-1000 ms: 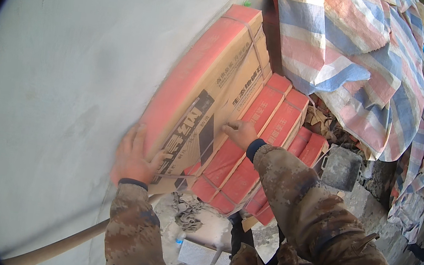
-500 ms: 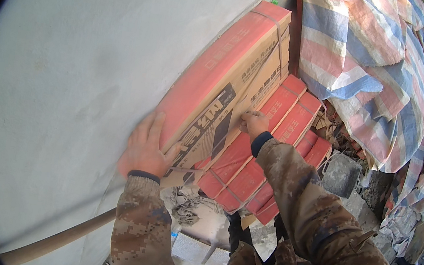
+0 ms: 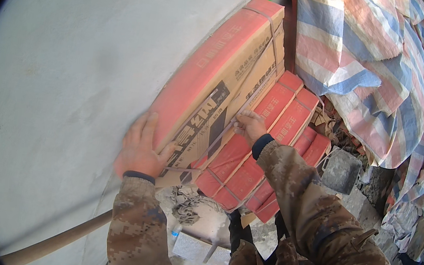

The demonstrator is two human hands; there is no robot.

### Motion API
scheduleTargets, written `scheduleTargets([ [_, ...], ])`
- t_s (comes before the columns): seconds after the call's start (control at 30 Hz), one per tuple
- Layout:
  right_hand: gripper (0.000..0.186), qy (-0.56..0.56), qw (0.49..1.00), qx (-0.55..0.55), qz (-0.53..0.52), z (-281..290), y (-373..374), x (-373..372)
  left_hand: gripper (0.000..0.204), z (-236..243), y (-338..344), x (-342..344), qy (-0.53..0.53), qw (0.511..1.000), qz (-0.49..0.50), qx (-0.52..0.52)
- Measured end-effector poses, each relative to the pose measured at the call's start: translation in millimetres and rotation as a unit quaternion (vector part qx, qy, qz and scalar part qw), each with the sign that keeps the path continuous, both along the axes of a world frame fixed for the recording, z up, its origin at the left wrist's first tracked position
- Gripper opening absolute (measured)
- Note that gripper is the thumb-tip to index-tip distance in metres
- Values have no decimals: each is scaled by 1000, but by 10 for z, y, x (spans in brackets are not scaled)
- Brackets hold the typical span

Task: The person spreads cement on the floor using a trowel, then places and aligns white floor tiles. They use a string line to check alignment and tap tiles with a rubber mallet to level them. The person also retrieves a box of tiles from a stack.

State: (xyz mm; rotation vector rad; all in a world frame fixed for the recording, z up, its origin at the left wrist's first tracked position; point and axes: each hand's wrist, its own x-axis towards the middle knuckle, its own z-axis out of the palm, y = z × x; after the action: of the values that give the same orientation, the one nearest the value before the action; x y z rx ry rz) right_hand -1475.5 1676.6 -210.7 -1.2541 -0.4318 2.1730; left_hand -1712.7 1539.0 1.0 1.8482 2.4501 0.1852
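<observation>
A tall red-and-tan cardboard box [image 3: 217, 57] stands on its long side, leaning against the pale wall. My left hand [image 3: 143, 147] lies with spread fingers on the near end of its red upper face, the thumb over the tan side. My right hand [image 3: 249, 127] is closed in a pinch on a thin packing strap [image 3: 216, 143]. That strap stands off the box's tan side, running from the far end through my fingers toward the near lower corner. Just right of it, shorter red boxes [image 3: 237, 163], strapped too, stand side by side in a row.
Striped red, white and blue sheeting [image 3: 363, 61] drapes over a heap at the right. A dark grey bucket-like container [image 3: 342, 170] sits below it among rubble. At the lower left a wooden pole [image 3: 59, 238] slants against the wall [image 3: 64, 68]. Crumpled grey cloth [image 3: 185, 205] lies near the boxes.
The strap in my right hand now stands farther out from the box's side, and that hand has shifted slightly left. My left hand stays on the box's near end.
</observation>
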Motion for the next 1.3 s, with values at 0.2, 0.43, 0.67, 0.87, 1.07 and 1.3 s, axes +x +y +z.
scheduleTargets([
  [0.2,17,-106,992,12,61,40,-20,-28,81,-6,2,-8,-5,1000,-2,7],
  [0.43,19,-101,982,78,142,-15,31,72,83,-19,-6,-15,-11,1000,-5,17],
  [0.67,27,-93,972,99,193,-65,98,185,86,-9,-3,-4,-6,1000,2,8],
  [0.87,32,-62,962,121,236,-115,183,238,86,-26,-4,-23,-4,1000,-11,20],
  [1.07,29,-80,956,150,239,-88,165,225,80,-30,4,-16,-10,1000,-9,27],
  [1.3,24,-75,953,165,242,-65,164,230,80,2,8,6,3,1000,10,-3],
])
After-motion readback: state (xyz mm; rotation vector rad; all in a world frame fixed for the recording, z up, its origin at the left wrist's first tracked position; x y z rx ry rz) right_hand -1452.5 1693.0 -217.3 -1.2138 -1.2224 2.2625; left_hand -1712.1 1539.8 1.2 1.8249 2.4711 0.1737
